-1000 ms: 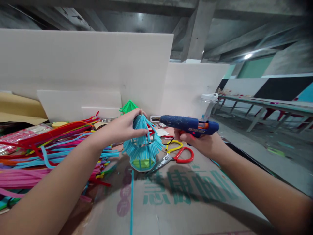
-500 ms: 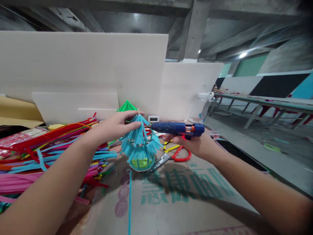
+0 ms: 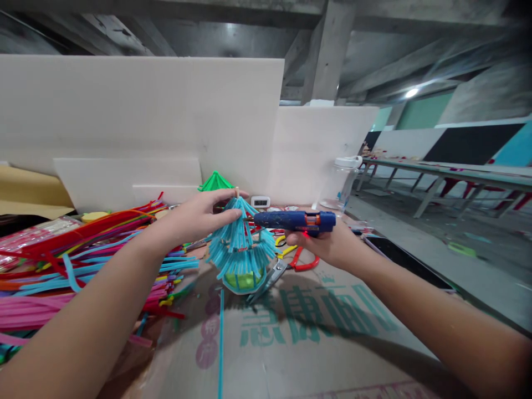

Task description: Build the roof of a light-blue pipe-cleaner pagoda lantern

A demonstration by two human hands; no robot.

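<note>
A: Item one, the blue pipe-cleaner lantern [image 3: 240, 250]. Where was it, and who had it?

B: Held above the cardboard-covered desk [image 3: 332, 343], just in front of the scissors [image 3: 291, 265]. The left hand [image 3: 195, 219] was closed on its peaked top, fingers wrapped over the tip; its long axis ran top to bottom, peak up and leaning slightly away, round green-lined base down.

A: Item two, the glue gun [image 3: 293, 220]?

B: The right hand [image 3: 328, 244] was clamped round its grip. The barrel lay nearly level, long axis left to right, nozzle pointing left at the lantern's upper tier, touching or all but touching; which could not be told.

A: Step in hand?

B: By judgement, gluing at the upper tier. The next move would call for a small, steady squeeze with the lantern kept from turning, and fingers kept off the hot tip.

A: Sundries?

B: Pile of coloured pipe cleaners [image 3: 83, 260] at left, one loose blue pipe cleaner [image 3: 220, 343] on the cardboard, a green paper cone [image 3: 215, 181] behind, white boards [image 3: 141, 116] standing at the back.
</note>
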